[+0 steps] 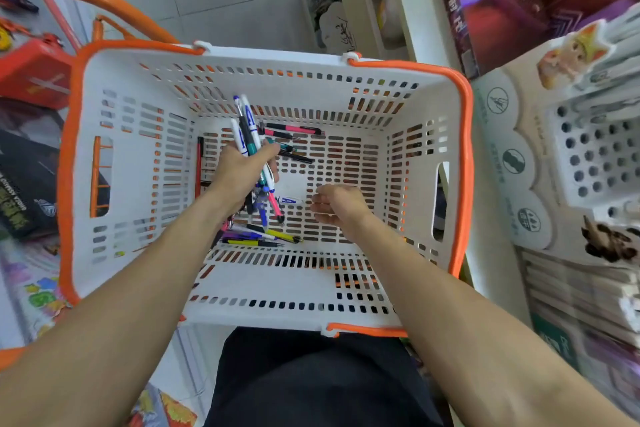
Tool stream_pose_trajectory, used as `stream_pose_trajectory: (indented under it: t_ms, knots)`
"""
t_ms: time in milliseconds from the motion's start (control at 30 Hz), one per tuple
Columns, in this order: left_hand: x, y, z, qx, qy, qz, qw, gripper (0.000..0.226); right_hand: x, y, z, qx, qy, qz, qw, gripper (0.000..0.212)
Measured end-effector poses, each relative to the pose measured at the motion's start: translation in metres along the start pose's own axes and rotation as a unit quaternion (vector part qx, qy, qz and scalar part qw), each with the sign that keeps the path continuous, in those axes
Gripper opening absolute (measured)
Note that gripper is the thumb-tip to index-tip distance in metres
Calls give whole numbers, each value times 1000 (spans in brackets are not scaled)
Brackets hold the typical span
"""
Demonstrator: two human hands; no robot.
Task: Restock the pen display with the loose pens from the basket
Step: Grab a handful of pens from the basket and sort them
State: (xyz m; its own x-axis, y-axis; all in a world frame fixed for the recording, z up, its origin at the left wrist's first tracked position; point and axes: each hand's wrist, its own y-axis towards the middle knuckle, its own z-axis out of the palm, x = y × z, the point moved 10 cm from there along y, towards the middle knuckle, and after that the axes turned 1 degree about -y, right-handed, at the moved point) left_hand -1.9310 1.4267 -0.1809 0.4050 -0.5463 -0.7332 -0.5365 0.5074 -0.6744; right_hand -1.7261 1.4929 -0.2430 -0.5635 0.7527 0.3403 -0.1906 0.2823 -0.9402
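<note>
Gripping several pens (250,135) — left hand (239,173) inside basket (408,204).

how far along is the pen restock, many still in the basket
Early on. Done: nothing clearly; the pen display on the right shows many empty holes. In hand: the left hand grips a bundle of pens inside the basket, while the right hand hovers with curled fingers, holding nothing. Left: loose pens still lie on the basket floor.

One head-worn wide-angle view looks steeply down, close over the basket (263,59) between both forearms.
</note>
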Motion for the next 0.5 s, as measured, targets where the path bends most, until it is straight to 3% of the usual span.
stream_pose_trajectory:
  t_ms: [100, 167, 233, 367, 500]
  knots:
    - [16, -21, 18, 66, -162, -88, 981, 13, 1, -7, 0, 6, 2, -6, 1000, 9]
    - [30, -40, 36, 129, -201, -148, 960, 9, 4, -13, 5, 23, 0, -18, 1000, 20]
    - [49, -59, 50, 170, -183, -198, 948, 3, 11, -22, 16, 62, 0, -37, 997, 32]
    - [84, -84, 64, 189, -100, -249, 944, 18, 24, -38, 38, 129, 1, -68, 989, 33]
    - [86, -93, 68, 168, -75, -266, 946, 31, 28, -43, 47, 120, -48, -97, 987, 54]
